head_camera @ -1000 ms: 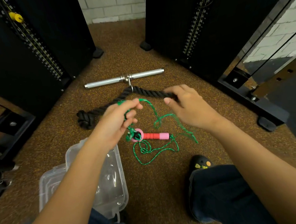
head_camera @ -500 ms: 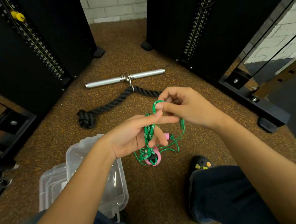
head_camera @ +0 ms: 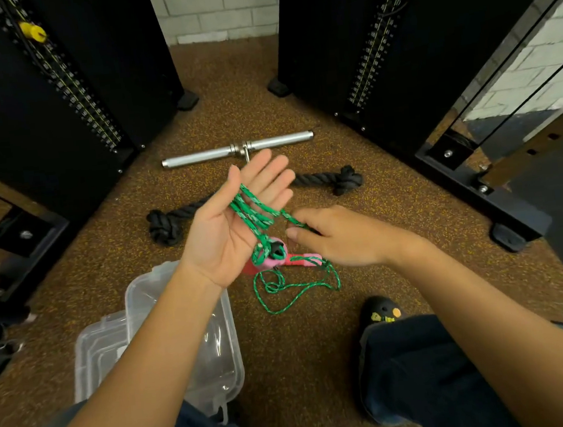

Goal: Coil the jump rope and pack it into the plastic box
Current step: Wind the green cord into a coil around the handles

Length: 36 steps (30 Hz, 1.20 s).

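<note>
Across the left hand's (head_camera: 229, 225) upturned palm, several turns of the green jump rope (head_camera: 254, 212) lie draped, running from the base of the fingers (head_camera: 266, 177) down toward the heel of the hand. Those fingers are extended and spread, not closed on the cord. The right hand (head_camera: 340, 235) sits just beside it, palm down, with its fingers pinched on a strand of the same rope where it leaves the left palm. Below the left hand, the rope bunches around a pink handle (head_camera: 272, 257) with a black end; a second pink handle (head_camera: 307, 259) lies beside it, partly under the right hand. Whether the first handle hangs clear or rests on the floor cannot be told. A loose loop of rope (head_camera: 293, 293) trails on the brown speckled floor (head_camera: 286, 350). The clear plastic box (head_camera: 218, 353) stands open on the floor under the left forearm, near the person's knee, with its lid (head_camera: 95, 351) beside it. Farther off lie a black knotted rope attachment (head_camera: 332, 179) and a metal bar handle (head_camera: 236, 149), between two black weight-stack columns (head_camera: 64, 79). A dark shoe (head_camera: 380, 312) shows beneath the right forearm.
</note>
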Each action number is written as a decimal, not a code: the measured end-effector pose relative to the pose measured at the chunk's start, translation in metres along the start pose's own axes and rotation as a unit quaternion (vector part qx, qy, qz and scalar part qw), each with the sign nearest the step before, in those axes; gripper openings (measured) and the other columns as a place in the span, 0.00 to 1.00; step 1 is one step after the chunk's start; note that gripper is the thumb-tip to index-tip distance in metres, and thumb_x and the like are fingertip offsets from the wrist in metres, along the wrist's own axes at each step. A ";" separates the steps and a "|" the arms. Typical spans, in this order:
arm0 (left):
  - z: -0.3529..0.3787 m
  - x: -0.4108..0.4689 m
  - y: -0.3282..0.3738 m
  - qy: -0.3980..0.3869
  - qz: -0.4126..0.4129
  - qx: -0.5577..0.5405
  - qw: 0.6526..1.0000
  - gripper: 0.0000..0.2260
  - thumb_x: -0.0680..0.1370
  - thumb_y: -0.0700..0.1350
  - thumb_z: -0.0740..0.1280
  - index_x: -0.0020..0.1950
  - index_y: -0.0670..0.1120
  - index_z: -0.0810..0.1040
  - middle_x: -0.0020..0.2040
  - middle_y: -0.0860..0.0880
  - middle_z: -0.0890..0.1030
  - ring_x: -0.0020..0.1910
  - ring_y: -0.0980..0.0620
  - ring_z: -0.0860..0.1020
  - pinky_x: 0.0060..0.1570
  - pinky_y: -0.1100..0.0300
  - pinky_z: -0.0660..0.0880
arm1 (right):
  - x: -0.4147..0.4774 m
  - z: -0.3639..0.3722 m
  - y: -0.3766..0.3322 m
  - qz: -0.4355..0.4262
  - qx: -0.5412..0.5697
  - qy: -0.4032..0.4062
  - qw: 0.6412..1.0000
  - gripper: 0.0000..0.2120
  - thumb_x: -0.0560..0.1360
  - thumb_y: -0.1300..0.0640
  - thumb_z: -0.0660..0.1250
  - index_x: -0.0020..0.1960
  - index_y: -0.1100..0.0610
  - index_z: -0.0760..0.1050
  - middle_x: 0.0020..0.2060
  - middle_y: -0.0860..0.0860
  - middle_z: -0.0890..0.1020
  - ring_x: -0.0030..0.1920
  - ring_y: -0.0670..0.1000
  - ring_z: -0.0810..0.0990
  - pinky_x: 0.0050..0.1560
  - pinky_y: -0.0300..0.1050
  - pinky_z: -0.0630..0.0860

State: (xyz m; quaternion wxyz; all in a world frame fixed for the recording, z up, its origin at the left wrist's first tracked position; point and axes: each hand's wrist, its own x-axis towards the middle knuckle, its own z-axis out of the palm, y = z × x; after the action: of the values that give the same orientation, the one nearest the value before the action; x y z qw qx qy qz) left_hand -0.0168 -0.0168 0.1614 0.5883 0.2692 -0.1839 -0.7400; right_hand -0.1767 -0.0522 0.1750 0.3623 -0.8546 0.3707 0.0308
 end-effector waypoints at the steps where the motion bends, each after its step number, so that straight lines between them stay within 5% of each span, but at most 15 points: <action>1: -0.001 0.002 0.000 0.028 0.021 0.024 0.999 0.19 0.78 0.47 0.53 0.61 0.40 0.75 0.55 0.45 0.82 0.56 0.50 0.80 0.56 0.58 0.77 | 0.000 0.002 0.001 0.006 -0.009 -0.009 1.000 0.12 0.80 0.51 0.54 0.38 0.49 0.63 0.30 0.44 0.67 0.30 0.40 0.65 0.31 0.43 0.58; 4: -0.004 0.005 -0.001 0.086 0.048 0.084 0.992 0.18 0.81 0.47 0.51 0.67 0.41 0.68 0.63 0.47 0.77 0.58 0.53 0.79 0.59 0.60 0.75 | -0.001 0.006 0.002 0.012 -0.031 -0.031 0.999 0.10 0.81 0.52 0.53 0.51 0.58 0.67 0.31 0.46 0.68 0.29 0.42 0.65 0.29 0.43 0.59; 9: -0.001 0.008 -0.011 0.144 0.065 0.191 0.969 0.17 0.81 0.44 0.54 0.69 0.41 0.67 0.66 0.45 0.73 0.64 0.52 0.74 0.64 0.60 0.70 | -0.007 0.007 -0.008 -0.036 -0.087 -0.070 0.993 0.06 0.80 0.51 0.53 0.50 0.52 0.65 0.36 0.47 0.71 0.34 0.47 0.71 0.35 0.42 0.66; 12: -0.003 0.008 -0.016 0.148 0.058 0.388 0.908 0.15 0.80 0.46 0.56 0.66 0.45 0.71 0.57 0.48 0.80 0.52 0.56 0.79 0.54 0.65 0.75 | -0.008 0.005 -0.015 -0.073 -0.103 -0.026 0.992 0.10 0.80 0.50 0.55 0.53 0.55 0.71 0.42 0.45 0.71 0.42 0.47 0.72 0.43 0.44 0.69; 15: 0.000 0.003 -0.023 0.124 0.004 0.515 0.848 0.12 0.78 0.55 0.58 0.52 0.56 0.79 0.37 0.52 0.82 0.35 0.54 0.77 0.37 0.57 0.73 | -0.008 -0.002 -0.014 -0.099 -0.120 0.076 0.985 0.12 0.77 0.47 0.59 0.54 0.51 0.75 0.48 0.47 0.79 0.46 0.47 0.77 0.47 0.45 0.75; 18: 0.008 0.000 -0.023 0.107 -0.051 0.562 0.819 0.30 0.74 0.64 0.46 0.34 0.46 0.80 0.29 0.49 0.80 0.33 0.55 0.79 0.38 0.67 0.72 | -0.009 -0.013 -0.007 -0.093 -0.082 0.143 0.982 0.12 0.72 0.44 0.64 0.49 0.51 0.78 0.40 0.44 0.77 0.40 0.44 0.73 0.43 0.44 0.73; 20: 0.010 -0.002 -0.021 0.045 -0.094 0.537 0.838 0.37 0.73 0.67 0.41 0.29 0.42 0.79 0.28 0.48 0.81 0.34 0.57 0.80 0.56 0.61 0.71 | -0.010 -0.022 0.000 -0.076 -0.046 0.182 0.979 0.15 0.67 0.39 0.66 0.41 0.51 0.74 0.32 0.41 0.72 0.33 0.42 0.70 0.38 0.43 0.72; 22: 0.011 -0.003 -0.018 -0.024 -0.125 0.505 0.854 0.40 0.71 0.68 0.43 0.34 0.35 0.79 0.26 0.51 0.79 0.32 0.56 0.79 0.63 0.49 0.68 | -0.012 -0.029 0.007 -0.065 -0.007 0.208 0.976 0.17 0.63 0.39 0.69 0.37 0.52 0.70 0.27 0.42 0.70 0.28 0.43 0.67 0.34 0.36 0.67; 24: 0.009 -0.003 -0.017 -0.064 -0.145 0.451 0.878 0.37 0.73 0.64 0.49 0.41 0.30 0.78 0.20 0.53 0.74 0.26 0.58 0.75 0.55 0.56 0.74 | -0.014 -0.031 0.010 -0.066 0.026 0.218 0.973 0.18 0.63 0.40 0.70 0.36 0.54 0.70 0.26 0.43 0.68 0.28 0.45 0.66 0.32 0.33 0.64; 27: 0.013 -0.005 -0.013 -0.104 -0.177 0.334 0.920 0.28 0.73 0.63 0.54 0.36 0.42 0.81 0.15 0.54 0.65 0.18 0.57 0.65 0.31 0.65 0.70 | -0.013 -0.029 0.013 -0.064 0.061 0.214 0.973 0.20 0.67 0.38 0.64 0.37 0.57 0.72 0.27 0.50 0.72 0.29 0.47 0.66 0.31 0.35 0.63; 30: 0.011 -0.005 -0.015 -0.133 -0.197 0.226 0.945 0.26 0.70 0.66 0.59 0.31 0.45 0.80 0.14 0.56 0.62 0.17 0.59 0.63 0.29 0.66 0.69 | -0.006 -0.024 0.019 -0.016 0.064 0.177 0.982 0.23 0.73 0.40 0.57 0.39 0.60 0.74 0.31 0.55 0.77 0.28 0.46 0.70 0.31 0.36 0.65; 36: 0.008 0.005 -0.016 -0.076 -0.119 -0.005 0.990 0.20 0.77 0.53 0.54 0.34 0.44 0.79 0.17 0.54 0.65 0.19 0.59 0.65 0.27 0.66 0.68 | 0.000 0.001 0.013 0.058 0.039 0.106 0.992 0.25 0.80 0.45 0.46 0.40 0.61 0.74 0.34 0.56 0.79 0.34 0.50 0.75 0.39 0.41 0.66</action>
State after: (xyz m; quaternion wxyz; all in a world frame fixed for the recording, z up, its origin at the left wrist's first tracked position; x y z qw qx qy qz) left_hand -0.0353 -0.0184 0.1572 0.4819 0.2293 -0.1911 -0.8238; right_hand -0.1851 -0.0578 0.1664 0.3513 -0.8157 0.4565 -0.0533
